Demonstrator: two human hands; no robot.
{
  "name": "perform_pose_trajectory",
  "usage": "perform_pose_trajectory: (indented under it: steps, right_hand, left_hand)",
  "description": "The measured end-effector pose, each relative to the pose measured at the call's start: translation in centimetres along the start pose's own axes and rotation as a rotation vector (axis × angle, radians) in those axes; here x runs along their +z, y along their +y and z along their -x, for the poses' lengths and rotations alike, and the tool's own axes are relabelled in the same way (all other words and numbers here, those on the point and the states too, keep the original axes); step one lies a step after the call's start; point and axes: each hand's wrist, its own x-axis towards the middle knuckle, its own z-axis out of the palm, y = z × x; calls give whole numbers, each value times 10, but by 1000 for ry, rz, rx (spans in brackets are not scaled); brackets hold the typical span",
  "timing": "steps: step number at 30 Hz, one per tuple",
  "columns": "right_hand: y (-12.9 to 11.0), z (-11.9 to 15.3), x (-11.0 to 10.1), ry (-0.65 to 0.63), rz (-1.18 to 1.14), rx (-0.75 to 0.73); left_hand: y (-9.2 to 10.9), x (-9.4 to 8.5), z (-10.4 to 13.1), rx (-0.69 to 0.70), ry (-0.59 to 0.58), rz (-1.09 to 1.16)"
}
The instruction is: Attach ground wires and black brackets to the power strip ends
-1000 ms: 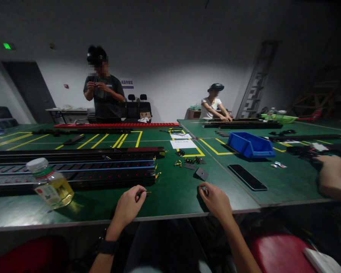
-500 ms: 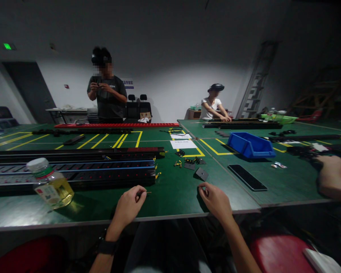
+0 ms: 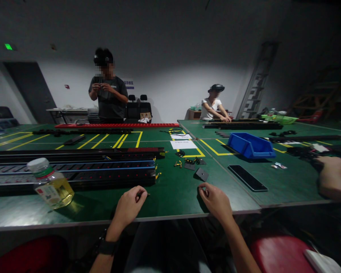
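My left hand (image 3: 131, 203) rests at the table's near edge with its fingers closed in a pinch. A small thin brass-coloured piece (image 3: 148, 195) pokes out slightly past its fingertips; the remainder is hidden. To the right, my right hand (image 3: 215, 200) lies on the table, fingers curled and thumb against the index finger. Whether it holds anything cannot be seen. Just beyond it is a flat black plate with a hole (image 3: 201, 174). Farther back lie several dark plates (image 3: 190, 166) and small yellow-and-black pieces (image 3: 178, 163).
Long black rails (image 3: 102, 176) cover the left side, with a bottle of yellow liquid (image 3: 52, 187) in front. A phone (image 3: 247, 177) and a blue bin (image 3: 250, 146) are at right. A neighbour's arm (image 3: 333, 176) reaches in; two people work across the green table (image 3: 170, 204).
The thin piece in my left hand shows less beyond the fingertips, and the fingers have shifted slightly. My right hand stays put.
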Motion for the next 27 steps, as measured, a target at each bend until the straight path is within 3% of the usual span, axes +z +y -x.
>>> perform_pose_trajectory:
  steps: [27]
  right_hand:
    - [1, -1, 1, 2, 17, -12]
  left_hand:
    - [-3, 1, 2, -33, -28, -22]
